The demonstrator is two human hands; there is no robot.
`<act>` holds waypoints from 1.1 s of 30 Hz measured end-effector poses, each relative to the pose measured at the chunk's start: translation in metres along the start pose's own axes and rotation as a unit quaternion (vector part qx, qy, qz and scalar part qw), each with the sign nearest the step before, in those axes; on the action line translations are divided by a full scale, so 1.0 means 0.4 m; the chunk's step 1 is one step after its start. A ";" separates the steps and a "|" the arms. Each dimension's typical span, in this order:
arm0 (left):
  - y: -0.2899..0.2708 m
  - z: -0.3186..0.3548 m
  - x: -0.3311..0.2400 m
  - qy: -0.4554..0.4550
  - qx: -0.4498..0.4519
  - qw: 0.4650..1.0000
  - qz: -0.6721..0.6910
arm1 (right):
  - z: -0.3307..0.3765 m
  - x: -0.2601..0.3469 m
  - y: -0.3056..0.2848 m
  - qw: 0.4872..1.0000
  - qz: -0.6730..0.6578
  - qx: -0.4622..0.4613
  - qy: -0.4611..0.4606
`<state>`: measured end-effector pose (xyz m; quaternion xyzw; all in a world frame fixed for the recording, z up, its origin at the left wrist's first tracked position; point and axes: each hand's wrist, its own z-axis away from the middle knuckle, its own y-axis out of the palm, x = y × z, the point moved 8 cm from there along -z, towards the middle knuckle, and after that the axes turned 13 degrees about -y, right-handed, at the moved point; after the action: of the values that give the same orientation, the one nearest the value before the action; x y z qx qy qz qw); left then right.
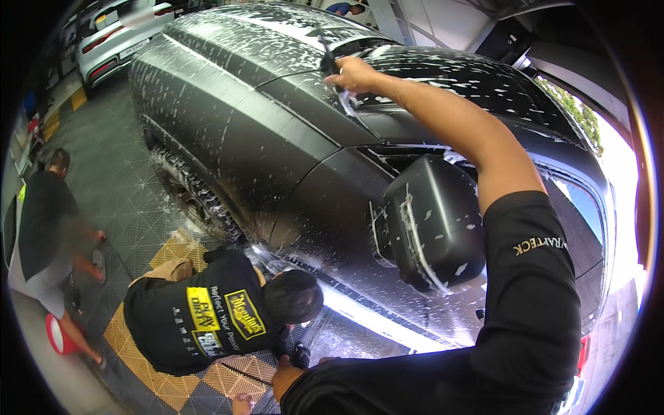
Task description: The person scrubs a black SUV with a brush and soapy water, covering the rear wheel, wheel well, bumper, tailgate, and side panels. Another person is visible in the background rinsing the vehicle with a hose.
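My right arm reaches across a matte black car (304, 138) streaked with white foam. At the base of its windshield, my right hand (356, 75) is closed around a slim black thing (328, 61); its exact kind is unclear. Below the forearm stands the black side mirror (437, 225), with foam running down its housing. Low in the view, my left hand (285, 377) comes out of a black sleeve, its fingers bent against a black handle-like thing (301, 356). Most of that thing is hidden. A thin dark line runs over the floor beside this hand.
A person in a printed black shirt (200, 311) crouches by the car's lower side, close to my left hand. Another person (52, 228) stands at the left near a red and white bucket (62, 335). A white car (124, 38) stands behind. Grid tiles (124, 166) cover the floor.
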<state>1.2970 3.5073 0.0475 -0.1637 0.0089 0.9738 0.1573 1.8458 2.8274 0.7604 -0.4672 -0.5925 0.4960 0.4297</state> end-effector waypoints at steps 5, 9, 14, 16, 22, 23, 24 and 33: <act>-0.108 0.094 0.220 -0.077 -0.038 0.990 0.111 | 0.064 0.028 -0.059 0.994 0.055 0.091 0.017; -0.209 0.116 0.264 0.044 -0.162 0.976 -0.137 | 0.264 0.013 -0.267 0.997 0.078 0.012 0.020; -0.178 0.117 0.237 0.039 -0.133 0.989 -0.058 | 0.625 0.253 -0.481 0.984 0.016 -0.161 -0.068; -0.155 0.210 0.221 0.042 -0.093 0.992 -0.077 | 0.738 0.471 -0.463 0.984 -0.014 -0.171 -0.051; -0.336 0.246 0.072 0.150 -0.125 0.951 -0.240 | 0.935 0.945 -0.297 0.955 -0.073 -0.196 -0.209; -0.356 0.239 0.114 0.104 -0.130 0.960 -0.223 | 1.008 0.959 -0.244 0.958 -0.112 -0.170 -0.202; -0.394 0.270 0.073 0.096 -0.141 0.966 -0.195 | 1.022 1.006 -0.170 0.953 -0.204 -0.158 -0.158; -0.789 0.342 0.250 0.016 -0.249 0.966 -0.061 | 0.914 1.440 0.243 0.838 -0.517 -0.167 -0.059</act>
<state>1.2616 3.8470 0.1554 -0.2133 -0.2414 0.9311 0.1710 1.3907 3.3306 0.6397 -0.1273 -0.8459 0.1225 0.5032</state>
